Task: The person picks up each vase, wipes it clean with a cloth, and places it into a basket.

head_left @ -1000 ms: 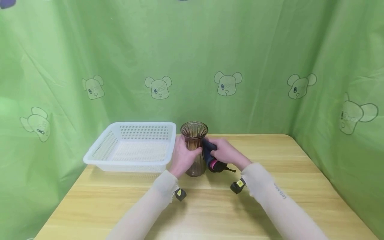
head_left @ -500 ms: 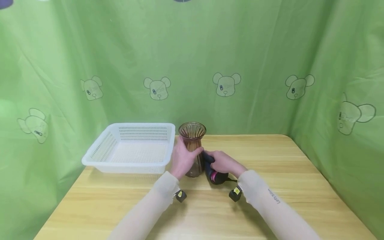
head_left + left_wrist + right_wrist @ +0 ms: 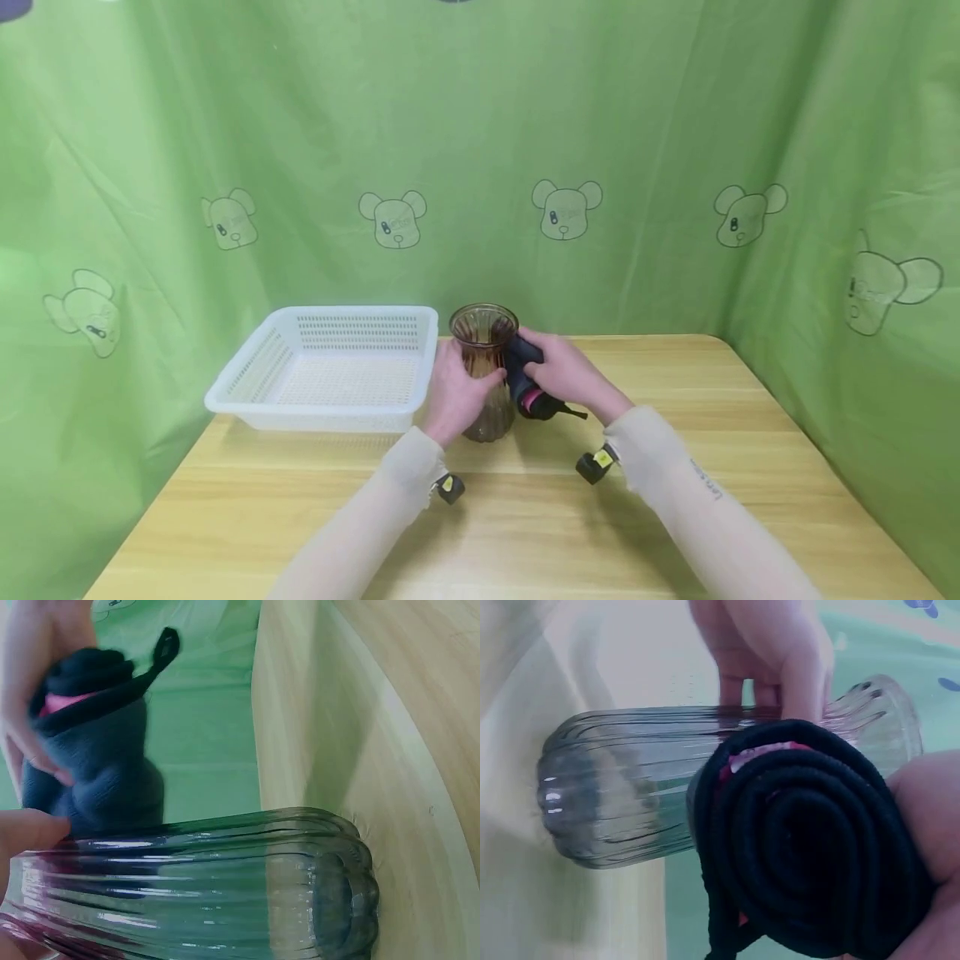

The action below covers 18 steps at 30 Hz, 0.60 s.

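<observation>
A ribbed brown-tinted glass vase stands upright on the table, flared at its rim. My left hand grips it around the narrow upper part, thumb across the front. In my right hand is a rolled dark navy cloth, held against the vase's right side. The right wrist view shows the spiral end of the rolled cloth with a bit of pink inside, in front of the glass. A loose loop hangs off the roll in the left wrist view. My left fingers are partly hidden behind the vase.
A white perforated plastic basket sits left of the vase, close to my left hand. The wooden table has a rounded far right corner. A green curtain with bear-head prints hangs behind and along both sides.
The rolled cloth went down along the vase's right side, then came back up with my right hand. My left hand keeps its grip, and the vase stays nearly in place.
</observation>
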### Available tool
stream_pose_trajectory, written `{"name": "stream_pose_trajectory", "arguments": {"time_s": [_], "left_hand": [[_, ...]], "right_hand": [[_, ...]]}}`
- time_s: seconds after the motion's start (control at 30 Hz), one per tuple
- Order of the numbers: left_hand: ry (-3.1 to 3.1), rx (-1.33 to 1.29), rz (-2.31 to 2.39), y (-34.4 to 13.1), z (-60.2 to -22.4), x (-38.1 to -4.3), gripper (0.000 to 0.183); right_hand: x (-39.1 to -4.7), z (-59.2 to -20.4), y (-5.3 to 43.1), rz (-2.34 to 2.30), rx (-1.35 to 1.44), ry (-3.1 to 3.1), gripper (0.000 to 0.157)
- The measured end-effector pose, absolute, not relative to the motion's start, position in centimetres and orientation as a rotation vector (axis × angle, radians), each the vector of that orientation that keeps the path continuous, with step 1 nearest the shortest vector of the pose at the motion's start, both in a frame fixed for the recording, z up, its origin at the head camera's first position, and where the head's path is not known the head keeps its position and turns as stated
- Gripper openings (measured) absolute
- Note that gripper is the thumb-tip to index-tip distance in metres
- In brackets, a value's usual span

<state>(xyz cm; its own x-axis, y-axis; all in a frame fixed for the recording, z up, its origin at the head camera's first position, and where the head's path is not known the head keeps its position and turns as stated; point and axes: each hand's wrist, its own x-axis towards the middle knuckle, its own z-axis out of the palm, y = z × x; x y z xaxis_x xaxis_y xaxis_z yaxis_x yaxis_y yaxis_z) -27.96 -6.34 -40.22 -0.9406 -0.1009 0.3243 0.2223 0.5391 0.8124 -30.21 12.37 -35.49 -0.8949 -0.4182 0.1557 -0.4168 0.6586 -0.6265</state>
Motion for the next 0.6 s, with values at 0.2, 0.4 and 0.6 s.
{"name": "stream_pose_trajectory", "arguments": {"time_s": [0.2, 0.4, 0.6], "left_hand": [[-2.416, -0.110, -1.388, -6.1, -40.1, -27.9, 0.075], [-2.391, -0.059, -1.429, -5.9, -40.2, -27.8, 0.088], [-2.387, -0.008, -1.380, -5.6, -40.2, -27.8, 0.088]], "right_hand": [[-30.2, -35.9, 12.2, -0.977, -0.773, 2.868, 0.060], [-30.5, -38.0, 12.3, -0.883, -0.801, 2.834, 0.064], [-30.6, -40.8, 12.4, -0.864, -0.698, 2.744, 0.070]]}}
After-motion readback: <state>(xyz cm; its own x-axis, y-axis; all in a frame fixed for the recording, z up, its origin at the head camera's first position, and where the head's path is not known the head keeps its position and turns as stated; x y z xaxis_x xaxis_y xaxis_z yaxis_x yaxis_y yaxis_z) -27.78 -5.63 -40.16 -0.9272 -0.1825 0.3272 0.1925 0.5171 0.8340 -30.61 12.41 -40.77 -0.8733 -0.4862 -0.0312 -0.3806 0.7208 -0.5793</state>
